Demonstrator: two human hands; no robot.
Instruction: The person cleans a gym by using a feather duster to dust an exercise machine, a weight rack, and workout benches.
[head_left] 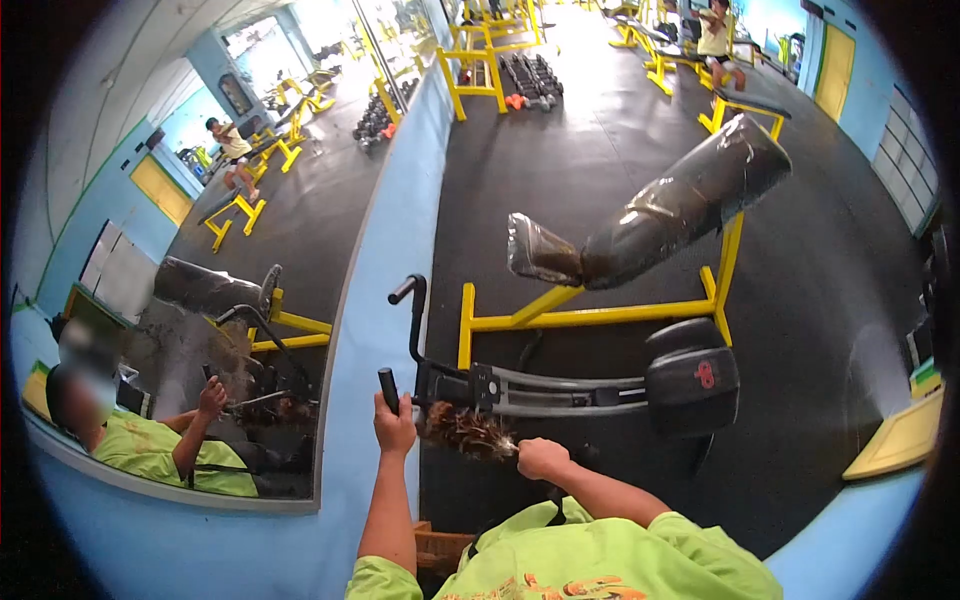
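My left hand [395, 428] is closed round a black grip handle [388, 388] of an exercise machine. In my right hand [543, 459] is the handle end of a feather duster [470, 432]. Its brown feathers point left and lie against or just beside the machine's black front frame; exact contact is unclear. A grey rail [570, 393] runs from that frame to a black padded seat [695, 380] with a red logo. A second, curved handlebar [416, 320] rises past my left hand.
Beyond the machine stands a yellow-framed bench [590, 322] with a plastic-wrapped black pad [690, 205]. A large wall mirror [200, 330] on the left reflects the room and me. Dumbbells [530, 78] lie farther back. Another person [715, 45] sits at the upper right.
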